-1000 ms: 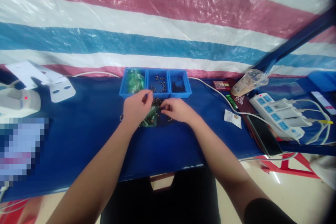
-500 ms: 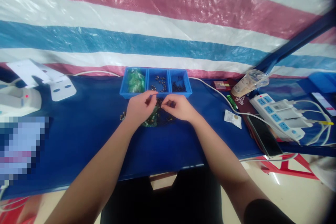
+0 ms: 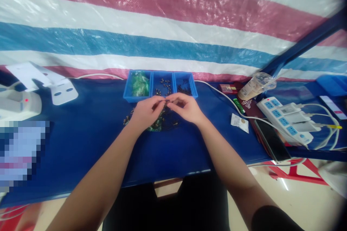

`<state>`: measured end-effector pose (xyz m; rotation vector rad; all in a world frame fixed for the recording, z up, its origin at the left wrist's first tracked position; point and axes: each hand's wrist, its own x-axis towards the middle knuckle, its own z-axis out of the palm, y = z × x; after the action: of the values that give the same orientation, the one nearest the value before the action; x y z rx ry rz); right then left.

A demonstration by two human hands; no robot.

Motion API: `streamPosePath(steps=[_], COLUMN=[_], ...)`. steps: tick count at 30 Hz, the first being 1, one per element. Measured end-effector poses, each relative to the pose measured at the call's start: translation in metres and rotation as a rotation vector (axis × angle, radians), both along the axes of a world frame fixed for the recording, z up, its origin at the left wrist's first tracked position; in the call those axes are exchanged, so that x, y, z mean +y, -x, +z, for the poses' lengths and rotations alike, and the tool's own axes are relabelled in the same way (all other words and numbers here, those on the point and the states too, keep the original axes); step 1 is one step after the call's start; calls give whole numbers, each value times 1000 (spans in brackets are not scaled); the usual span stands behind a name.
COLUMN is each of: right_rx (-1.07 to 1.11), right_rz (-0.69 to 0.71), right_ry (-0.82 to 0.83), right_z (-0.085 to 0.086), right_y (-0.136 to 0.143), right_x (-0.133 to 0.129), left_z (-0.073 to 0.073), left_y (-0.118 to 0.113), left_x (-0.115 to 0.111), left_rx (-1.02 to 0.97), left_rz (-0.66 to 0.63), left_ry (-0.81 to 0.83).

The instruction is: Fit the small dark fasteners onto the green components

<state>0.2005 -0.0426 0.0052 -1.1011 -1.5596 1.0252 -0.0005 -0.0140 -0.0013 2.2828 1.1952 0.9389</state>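
Observation:
My left hand (image 3: 148,112) and my right hand (image 3: 187,108) meet fingertip to fingertip, just in front of a blue three-compartment tray (image 3: 151,98). Both are closed in a pinch. A small dark piece seems to sit between the fingertips, too tiny to name. Under and behind the hands lies a pile of small metal and dark parts (image 3: 170,122) with a green plastic bag (image 3: 155,126), partly hidden by my fingers. In the tray, green bagged items (image 3: 140,85) fill the left compartment, brass-coloured small parts (image 3: 166,85) the middle one, and dark small parts (image 3: 183,89) the right one.
To the right are a plastic drink cup (image 3: 256,86), a white power strip (image 3: 283,121) with plugs and cables, a black phone (image 3: 272,140) and a small white packet (image 3: 239,122). A white stand (image 3: 63,92) is at left. A striped sheet (image 3: 162,18) hangs behind the table.
My hands have come together; the fingertips, slightly apart before, now touch. My right hand has shifted a little up and left. The tray and pile stay in place.

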Motion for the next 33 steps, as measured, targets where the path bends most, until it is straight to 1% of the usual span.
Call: streamPosePath(steps=[3, 7, 11, 16, 20, 26, 33], right_rx=[46, 144, 175, 167, 186, 207, 211], right_rz=[-44, -65, -71, -86, -79, -68, -84], right_ry=[9, 88, 120, 121, 119, 98, 62], right_z=[-2, -4, -4, -3, -4, -6, -6], right_y=[3, 4, 4, 4, 4, 5, 5], right_x=[0, 2, 4, 3, 3, 3, 3], left_z=[0, 0, 0, -1, 0, 2, 0], left_y=[0, 0, 0, 0, 0, 0, 0], left_x=[0, -1, -1, -1, -1, -2, -2], left_rx=[0, -31, -51, -72, -46, -28, -24], left_rz=[5, 38, 60, 83, 91, 64, 49], left_ry=[-2, 8, -22, -60, -46, -21, -18])
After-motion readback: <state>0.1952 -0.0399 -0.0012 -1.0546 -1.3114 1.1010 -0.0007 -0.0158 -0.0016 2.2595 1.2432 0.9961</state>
